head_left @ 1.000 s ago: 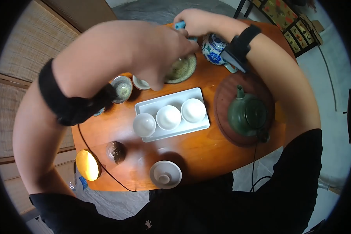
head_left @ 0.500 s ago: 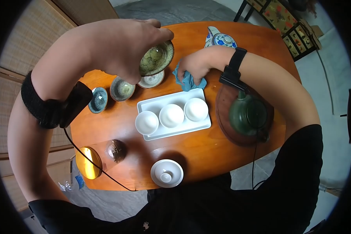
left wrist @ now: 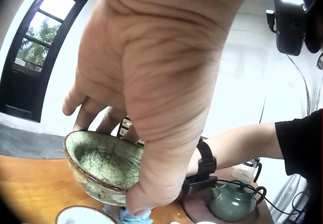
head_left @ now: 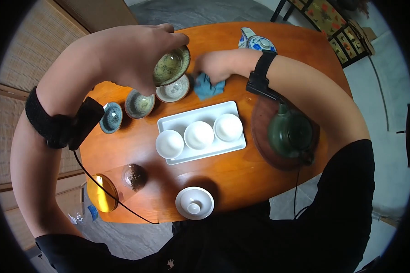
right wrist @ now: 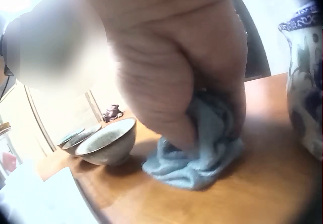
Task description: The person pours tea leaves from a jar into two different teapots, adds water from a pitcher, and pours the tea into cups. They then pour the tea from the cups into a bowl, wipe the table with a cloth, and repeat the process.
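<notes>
My left hand (head_left: pixel 136 57) grips a green crackle-glazed bowl (head_left: pixel 174 66) by its rim, tilted above the table. In the left wrist view the thumb lies on the near rim of this bowl (left wrist: pixel 101 166) and the other fingers reach round its far side. My right hand (head_left: pixel 216 65) holds a bunched blue cloth (head_left: pixel 209 88) against the tabletop. The right wrist view shows the cloth (right wrist: pixel 199 161) gathered under the thumb and fingers. Just below the raised bowl sits a pale speckled bowl (head_left: pixel 174 92), with a greenish bowl (head_left: pixel 139 104) and a blue-grey bowl (head_left: pixel 110 118) further left.
A white tray (head_left: pixel 191 157) bears three white cups (head_left: pixel 199 135) mid-table. To the right, a green teapot (head_left: pixel 289 132) stands on a round brown board (head_left: pixel 264 145). A blue-and-white pot (head_left: pixel 259 43) is behind my right forearm. A white lidded bowl (head_left: pixel 194 202) and a glass jar (head_left: pixel 134 177) stand near the front.
The green bowl was lifted and carried left in my left hand. My right hand brought the cloth from the far edge down to the table, then slid it left.
</notes>
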Demonstrator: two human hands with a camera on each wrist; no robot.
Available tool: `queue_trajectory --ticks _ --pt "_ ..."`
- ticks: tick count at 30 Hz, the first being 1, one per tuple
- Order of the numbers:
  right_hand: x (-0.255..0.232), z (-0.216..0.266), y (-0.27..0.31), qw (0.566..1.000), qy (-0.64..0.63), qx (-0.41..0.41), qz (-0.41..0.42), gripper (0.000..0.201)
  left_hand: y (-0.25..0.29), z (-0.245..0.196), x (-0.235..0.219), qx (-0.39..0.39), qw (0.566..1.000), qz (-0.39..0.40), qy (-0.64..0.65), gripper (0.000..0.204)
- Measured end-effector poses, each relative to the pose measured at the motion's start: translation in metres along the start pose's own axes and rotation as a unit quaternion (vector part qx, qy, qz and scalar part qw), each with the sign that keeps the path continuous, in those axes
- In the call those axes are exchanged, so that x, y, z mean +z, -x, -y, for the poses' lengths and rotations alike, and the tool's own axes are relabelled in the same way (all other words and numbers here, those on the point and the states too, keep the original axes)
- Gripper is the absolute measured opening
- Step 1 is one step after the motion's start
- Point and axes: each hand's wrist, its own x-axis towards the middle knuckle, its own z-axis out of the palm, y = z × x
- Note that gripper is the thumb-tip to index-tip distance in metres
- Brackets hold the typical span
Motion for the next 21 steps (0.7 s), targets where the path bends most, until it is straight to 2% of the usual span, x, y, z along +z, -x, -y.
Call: queue_trajectory --ticks 2,6,8,10,13,14,16,21 --pt "-0.009 0.015 0.011 0.994 -0.033 -0.022 0.101 0.052 -0.005 0.002 0.001 0.007 1.0 -0.002 -0.003 0.093" --pt "-0.024 0.01 0.024 0.993 0.047 0.059 0.086 0.046 -0.018 -0.006 0.004 0.009 1.0 0.0 -0.005 0.094" --pt "-0.059 0.019 0.06 0.993 0.015 0.114 0.037 0.04 -0.027 -0.012 0.009 0.019 1.0 0.003 0.006 0.094" --pt "-0.085 0.017 0.091 0.992 -0.012 0.125 -0.005 0.037 -0.035 -0.014 0.019 0.03 0.999 0.02 0.01 0.092" --pt "-0.106 -0.001 0.124 0.974 -0.029 0.194 -0.109 0.033 -0.052 -0.028 0.029 0.026 0.997 0.068 0.007 0.088" --pt "-0.106 -0.014 0.123 0.962 -0.067 0.205 -0.166 0.04 -0.06 -0.029 0.036 0.032 0.997 0.07 0.003 0.088" --pt "-0.12 -0.026 0.149 0.964 -0.088 0.183 -0.171 0.027 -0.075 -0.032 0.05 0.043 0.997 0.071 -0.004 0.087" --pt "-0.117 -0.026 0.182 0.943 -0.081 0.223 -0.233 0.029 -0.1 -0.04 0.069 0.038 0.996 0.077 -0.01 0.083"
